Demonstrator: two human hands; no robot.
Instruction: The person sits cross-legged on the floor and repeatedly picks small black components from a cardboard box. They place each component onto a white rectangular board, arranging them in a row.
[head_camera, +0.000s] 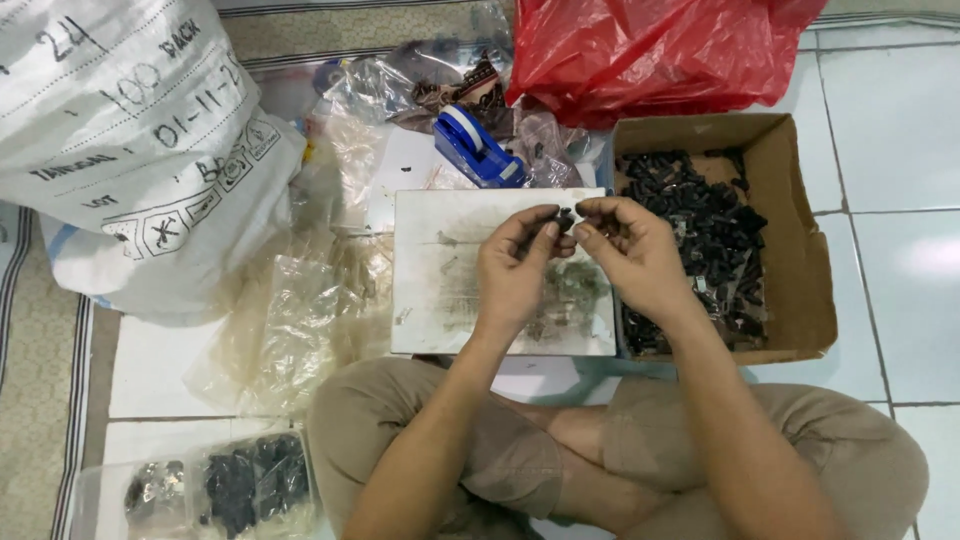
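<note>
A small black part (560, 218) is pinched between the fingertips of both hands above a worn white board (440, 280) laid on the floor. The left hand (515, 270) is closed on its left end, the right hand (625, 250) on its right end. To the right, a cardboard box (795, 260) is filled with similar black pieces. A blue tape dispenser (478, 147) lies beyond the board, with a red plastic bag (650, 50) further off. The part is judged light, rigid and easily dropped; it is best gripped by its ends.
</note>
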